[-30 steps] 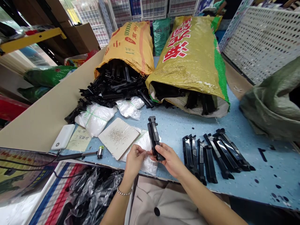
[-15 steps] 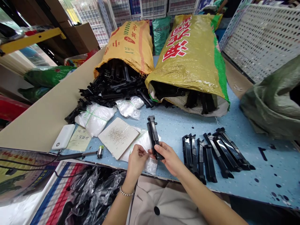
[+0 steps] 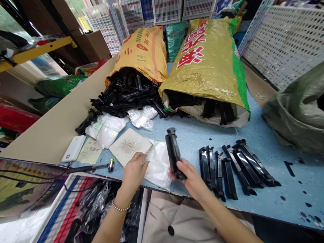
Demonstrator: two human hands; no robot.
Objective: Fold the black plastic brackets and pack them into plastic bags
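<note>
In my right hand is a long black plastic part, gripped near its lower end and held upright above the bench. My left hand is at the near right edge of a pale square board scattered with tiny brownish pieces. Its fingers are curled together, and whatever lies between them is hidden. Under and beside this hand lie clear plastic bags. Several similar black parts lie side by side to the right.
Behind, a yellow sack and an olive sack spill black parts. On the left are a white device, a paper note and a screwdriver-like tool. A plastic-lined crate sits below the bench edge.
My left hand has moved left, away from the black part to the board's edge. My right hand still holds the black part, now slightly farther right.
</note>
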